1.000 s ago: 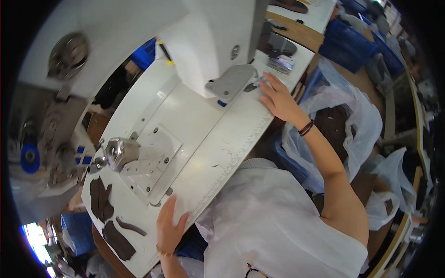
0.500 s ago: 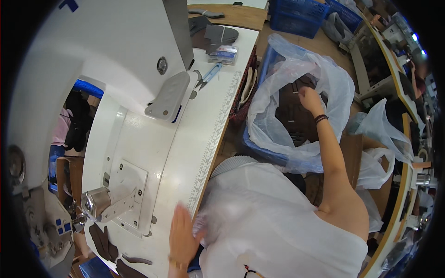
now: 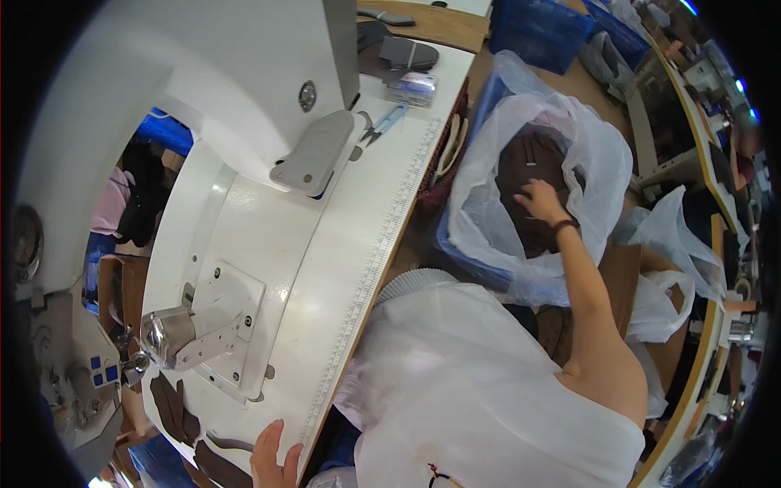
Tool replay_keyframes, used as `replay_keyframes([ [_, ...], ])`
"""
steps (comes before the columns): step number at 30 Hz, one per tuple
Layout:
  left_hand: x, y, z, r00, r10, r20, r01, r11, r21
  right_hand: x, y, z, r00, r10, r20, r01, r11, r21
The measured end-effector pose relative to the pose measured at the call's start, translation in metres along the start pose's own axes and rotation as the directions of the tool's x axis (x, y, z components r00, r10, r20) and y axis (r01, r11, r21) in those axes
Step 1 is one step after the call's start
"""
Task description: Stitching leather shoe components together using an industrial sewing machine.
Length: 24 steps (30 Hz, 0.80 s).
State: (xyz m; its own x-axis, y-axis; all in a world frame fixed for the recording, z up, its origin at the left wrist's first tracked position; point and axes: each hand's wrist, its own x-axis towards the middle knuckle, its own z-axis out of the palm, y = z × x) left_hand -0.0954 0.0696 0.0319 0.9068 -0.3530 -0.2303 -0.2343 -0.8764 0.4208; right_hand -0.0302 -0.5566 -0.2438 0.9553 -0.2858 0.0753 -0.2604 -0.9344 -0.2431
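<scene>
My right hand, with a dark band at its wrist, reaches down to dark brown pieces inside a bag-lined blue bin. Its fingers are spread and no piece shows between them. The pieces look like fabric, and some carry small light-coloured bits. A translucent white plastic bag lines the bin and folds over its rim. My left hand is at the lower edge of the view, over the white table, fingers apart and holding nothing. Brown cut pieces lie on the table left of it.
A large white sewing machine stands over the white table, which has a ruler strip along its edge. Light blue thread snips, a small clear box and grey pieces lie farther back. A cardboard box stands right of the bin.
My right hand has moved nearer across the brown pieces, its fingers spreading from a closed shape. The left hand has drawn down and left along the table edge. The whole view has shifted slightly.
</scene>
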Motion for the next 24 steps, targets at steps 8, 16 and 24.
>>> replay_keyframes([
  [8, 0.035, 0.009, -0.009, 0.989, 0.086, -0.117, -0.093, 0.994, -0.060, 0.008, -0.091, -0.202, 0.946, 0.075, -0.315, 0.121, 0.819, 0.561],
  [16, 0.045, -0.018, -0.013, 0.954, 0.180, -0.240, -0.227, 0.957, -0.183, 0.098, -0.192, -0.249, 0.462, -0.712, -0.529, 0.207, -0.494, 0.845],
  [24, 0.052, -0.227, -0.016, 0.590, -0.359, -0.723, 0.655, 0.737, 0.168, 0.091, -0.445, -0.111, 0.572, -0.744, -0.345, 0.436, -0.080, 0.896],
])
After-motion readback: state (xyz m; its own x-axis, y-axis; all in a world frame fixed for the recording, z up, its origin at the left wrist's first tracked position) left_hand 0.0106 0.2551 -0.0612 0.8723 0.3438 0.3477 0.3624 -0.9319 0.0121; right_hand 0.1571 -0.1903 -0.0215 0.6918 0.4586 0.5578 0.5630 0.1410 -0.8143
